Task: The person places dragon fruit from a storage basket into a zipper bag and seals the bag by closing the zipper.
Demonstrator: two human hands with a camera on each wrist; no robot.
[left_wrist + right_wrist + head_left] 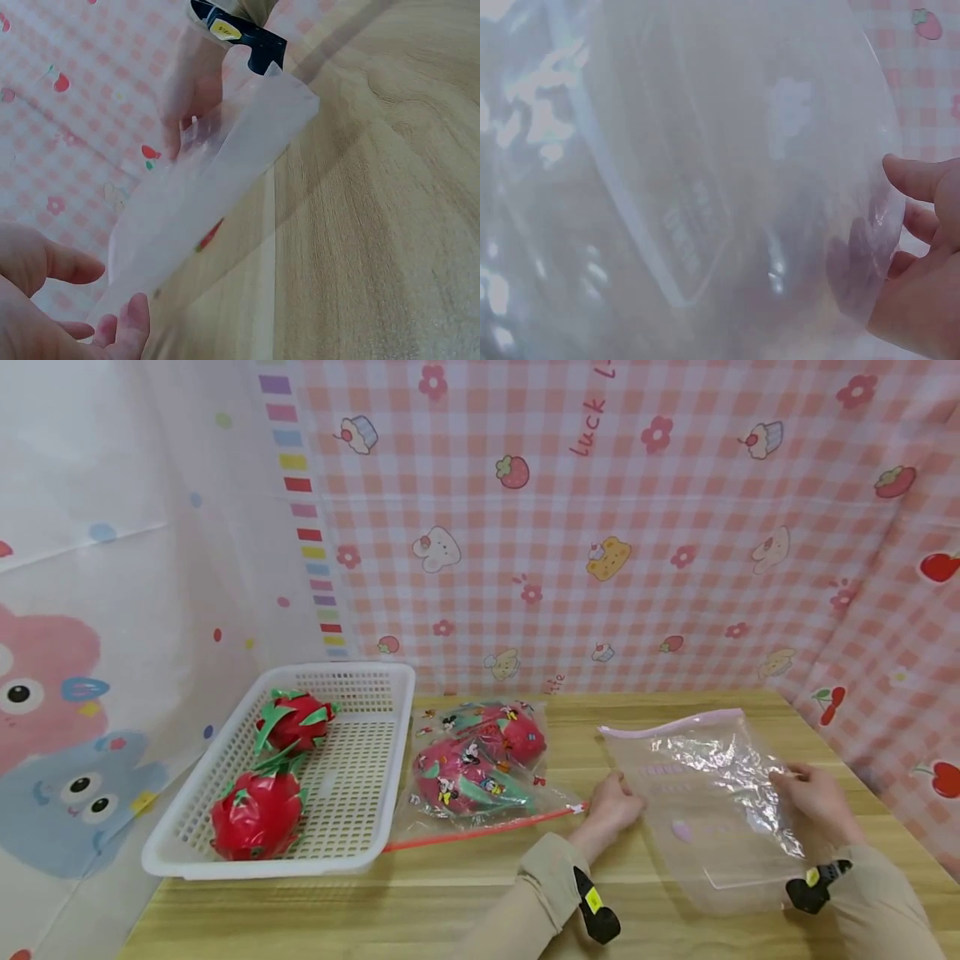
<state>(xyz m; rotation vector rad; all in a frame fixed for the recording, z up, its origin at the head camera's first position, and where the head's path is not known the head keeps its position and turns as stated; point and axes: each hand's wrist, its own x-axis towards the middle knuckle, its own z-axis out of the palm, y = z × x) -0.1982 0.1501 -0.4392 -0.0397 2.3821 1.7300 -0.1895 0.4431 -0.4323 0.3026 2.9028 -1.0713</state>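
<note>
I can't read the print (660,772) on the lilac-topped zip bag (701,814); my right-wrist feed has it blurred and running off frame. That feed crops the right hand (926,289) on the right, and the left-wrist one cuts the left hand (37,326) at lower left. Head view: front bagged dragon fruit (450,777) partly hides the rear dragon fruit (525,739).

On the pink-and-white checked fabric backdrop (480,518) stood "luck" (587,428), a cut-off "L" (606,370) and, lower, "life" (555,683). Purple print (663,778) on the clear plastic bag with a lilac top strip (697,860), and marks on the black wrist camera's (604,928) yellow label (593,901), were too blurred to read.
</note>
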